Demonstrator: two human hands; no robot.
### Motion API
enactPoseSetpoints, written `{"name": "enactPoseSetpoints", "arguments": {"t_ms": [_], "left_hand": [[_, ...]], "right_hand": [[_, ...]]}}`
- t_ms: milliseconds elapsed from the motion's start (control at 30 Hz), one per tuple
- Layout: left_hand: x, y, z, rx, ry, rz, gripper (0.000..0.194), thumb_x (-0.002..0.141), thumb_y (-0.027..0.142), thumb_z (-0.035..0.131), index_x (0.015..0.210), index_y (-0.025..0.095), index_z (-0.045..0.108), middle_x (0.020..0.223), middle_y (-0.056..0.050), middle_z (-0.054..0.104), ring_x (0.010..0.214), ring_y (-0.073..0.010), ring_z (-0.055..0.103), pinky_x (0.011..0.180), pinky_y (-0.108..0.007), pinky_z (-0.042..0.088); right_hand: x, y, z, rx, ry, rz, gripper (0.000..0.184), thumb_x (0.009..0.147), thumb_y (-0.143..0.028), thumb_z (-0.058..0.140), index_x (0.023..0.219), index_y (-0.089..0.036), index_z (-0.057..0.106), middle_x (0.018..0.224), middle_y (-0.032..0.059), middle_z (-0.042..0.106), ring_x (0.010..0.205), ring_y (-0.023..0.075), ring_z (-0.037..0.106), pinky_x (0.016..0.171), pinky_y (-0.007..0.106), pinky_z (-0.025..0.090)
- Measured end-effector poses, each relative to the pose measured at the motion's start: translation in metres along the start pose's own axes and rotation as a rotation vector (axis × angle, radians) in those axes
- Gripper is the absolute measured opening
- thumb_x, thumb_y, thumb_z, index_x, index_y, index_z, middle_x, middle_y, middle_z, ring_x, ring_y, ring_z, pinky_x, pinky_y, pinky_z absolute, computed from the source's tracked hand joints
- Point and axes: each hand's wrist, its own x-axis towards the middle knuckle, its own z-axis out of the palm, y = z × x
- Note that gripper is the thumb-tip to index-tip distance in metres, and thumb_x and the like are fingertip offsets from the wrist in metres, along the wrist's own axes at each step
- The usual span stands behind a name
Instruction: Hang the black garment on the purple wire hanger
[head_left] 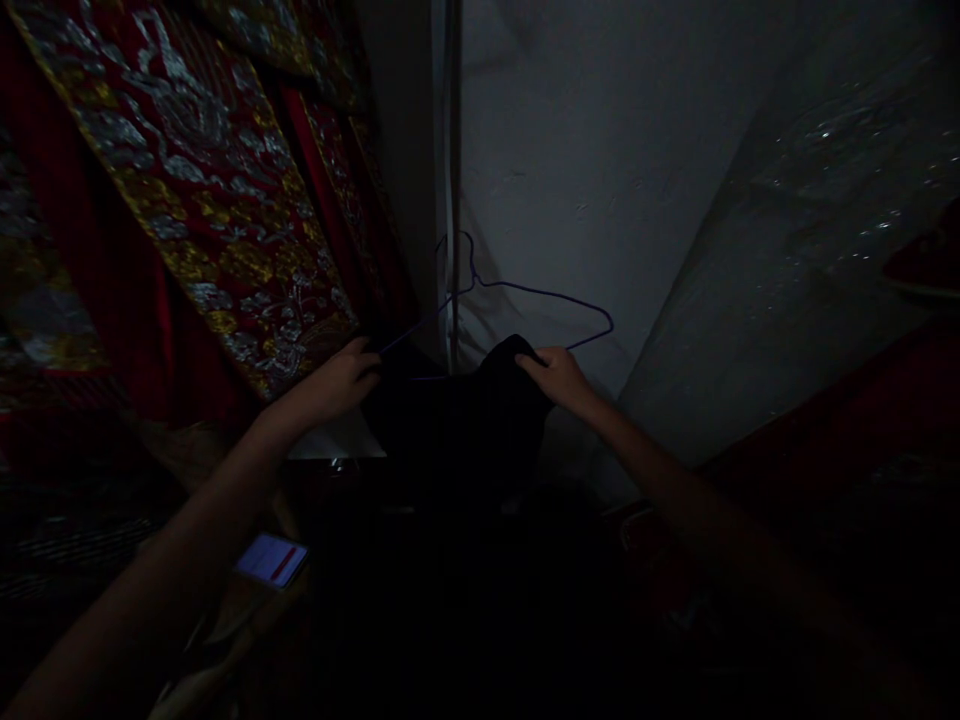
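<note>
A thin purple-blue wire hanger [555, 292] hangs by its hook beside a narrow upright pole. Over its lower part lies a dark garment [457, 440], almost black in the dim light, so its kind is hard to make out. My left hand [346, 380] grips the garment's upper left edge, close to the hanger's left arm. On the other side, my right hand [556, 378] pinches the upper right edge, and the hanger's right end sticks out bare above it. The garment's lower part fades into shadow.
Red cloths with gold and silver embroidery [217, 190] hang at the left. A lit phone [271, 559] lies below my left forearm. Behind the hanger stand the pale pole [444, 120] and a grey wall [585, 150]. Shiny clear plastic sheeting [817, 200] hangs at the right.
</note>
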Motion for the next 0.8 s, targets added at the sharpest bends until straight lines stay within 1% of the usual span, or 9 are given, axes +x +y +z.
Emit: {"name": "enactPoseSetpoints", "arguments": {"t_ms": [133, 233, 300, 400, 467, 533, 633, 700, 800], "left_hand": [[0.033, 0.02, 0.002, -0.12, 0.063, 0.191, 0.02, 0.083, 0.018, 0.051, 0.096, 0.019, 0.066, 0.131, -0.014, 0.06, 0.126, -0.0279, 0.057, 0.11, -0.044, 0.043], [0.051, 0.024, 0.007, -0.168, 0.194, 0.161, 0.043, 0.082, 0.01, 0.048, 0.123, 0.018, 0.059, 0.122, -0.012, 0.066, 0.119, -0.0253, 0.061, 0.105, -0.043, 0.046], [0.058, 0.018, 0.007, -0.15, 0.226, 0.122, 0.058, 0.08, 0.006, 0.046, 0.137, 0.018, 0.052, 0.117, -0.011, 0.069, 0.111, -0.0242, 0.065, 0.1, -0.041, 0.048], [0.059, 0.003, 0.002, -0.073, 0.208, 0.085, 0.055, 0.076, 0.005, 0.046, 0.126, 0.018, 0.064, 0.113, -0.01, 0.072, 0.103, -0.0248, 0.067, 0.098, -0.039, 0.05], [0.058, -0.008, -0.003, -0.036, 0.232, 0.068, 0.05, 0.076, 0.006, 0.046, 0.118, 0.02, 0.069, 0.113, -0.009, 0.072, 0.103, -0.026, 0.066, 0.098, -0.04, 0.049], [0.058, -0.019, -0.009, -0.02, 0.249, 0.09, 0.047, 0.079, 0.007, 0.046, 0.117, 0.021, 0.07, 0.113, -0.009, 0.07, 0.106, -0.0266, 0.064, 0.1, -0.04, 0.048], [0.061, -0.03, -0.014, -0.011, 0.271, 0.144, 0.038, 0.086, 0.013, 0.047, 0.115, 0.022, 0.07, 0.11, -0.01, 0.067, 0.106, -0.0265, 0.06, 0.1, -0.041, 0.046], [0.063, -0.034, -0.014, -0.019, 0.315, 0.153, 0.03, 0.09, 0.019, 0.049, 0.111, 0.022, 0.07, 0.113, -0.01, 0.063, 0.107, -0.0261, 0.058, 0.101, -0.04, 0.045], [0.064, -0.029, -0.005, -0.065, 0.355, 0.114, 0.022, 0.093, 0.026, 0.051, 0.105, 0.02, 0.069, 0.111, -0.011, 0.063, 0.104, -0.0254, 0.059, 0.099, -0.039, 0.046]], "right_hand": [[-0.025, -0.009, 0.014, 0.003, -0.061, -0.029, 0.047, 0.086, -0.055, 0.053, 0.054, -0.021, 0.045, 0.049, -0.0032, 0.042, 0.046, 0.0108, 0.038, 0.044, 0.025, 0.024], [-0.039, -0.018, 0.018, -0.04, -0.081, -0.145, 0.041, 0.093, -0.051, 0.049, 0.071, -0.019, 0.063, 0.062, 0.0014, 0.062, 0.057, 0.0169, 0.057, 0.052, 0.026, 0.04], [-0.041, -0.023, 0.011, -0.106, -0.051, -0.254, 0.031, 0.096, -0.041, 0.048, 0.095, -0.02, 0.071, 0.084, 0.0057, 0.074, 0.076, 0.0221, 0.068, 0.068, 0.031, 0.052], [-0.032, -0.026, -0.013, -0.182, 0.129, -0.356, 0.04, 0.095, -0.029, 0.048, 0.131, -0.022, 0.064, 0.125, 0.0099, 0.071, 0.107, 0.0262, 0.069, 0.094, 0.041, 0.053], [-0.02, -0.024, -0.034, -0.2, 0.311, -0.323, 0.047, 0.093, -0.03, 0.052, 0.139, -0.02, 0.059, 0.136, 0.0126, 0.065, 0.113, 0.0284, 0.067, 0.099, 0.045, 0.053], [-0.006, -0.019, -0.055, -0.147, 0.328, -0.2, 0.046, 0.09, -0.037, 0.061, 0.129, -0.015, 0.067, 0.123, 0.0164, 0.071, 0.101, 0.0304, 0.071, 0.09, 0.048, 0.057], [0.012, -0.012, -0.079, 0.119, -0.053, 0.014, 0.043, 0.083, -0.051, 0.069, 0.097, -0.012, 0.078, 0.087, 0.0157, 0.077, 0.073, 0.0271, 0.072, 0.067, 0.042, 0.06], [0.019, -0.011, -0.082, 0.274, -0.251, 0.051, 0.043, 0.082, -0.056, 0.071, 0.085, -0.013, 0.077, 0.075, 0.0135, 0.074, 0.062, 0.023, 0.069, 0.057, 0.036, 0.057], [0.021, -0.015, -0.068, 0.243, -0.059, -0.091, 0.038, 0.092, -0.051, 0.064, 0.09, -0.015, 0.074, 0.083, 0.0109, 0.073, 0.066, 0.0184, 0.068, 0.06, 0.032, 0.057]]}}
